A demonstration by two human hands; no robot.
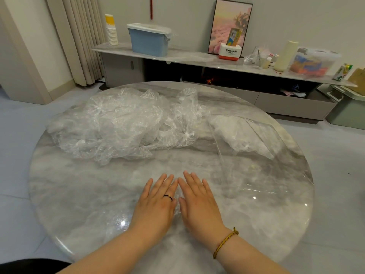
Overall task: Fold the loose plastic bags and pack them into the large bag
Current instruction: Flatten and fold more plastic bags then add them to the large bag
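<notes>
Both hands are lying palm-down side by side at the near middle of the round marble counter point(69, 184). The left hand point(156, 202) and the right hand point(197, 202) are pressing a flattened clear plastic bag point(118, 224) against the counter's top, with their index fingers almost touching. The grip of each hand is standing fully open: the fingers are stretched straight and slightly spread, curling round nothing. A dark ring point(168, 197) is sitting on a left finger, and a braided yellow cord bracelet point(225, 242) is circling the right wrist.

On the counter's far left half a heap of crumpled clear plastic bags point(118, 123) is lying loose, well apart from the hands. On the counter's right side the large clear bag point(256, 171) is lying flat, its near end reaching toward the counter's right edge. Inside its far end a whitish wad of folded bags point(237, 131) is showing through the film.
</notes>
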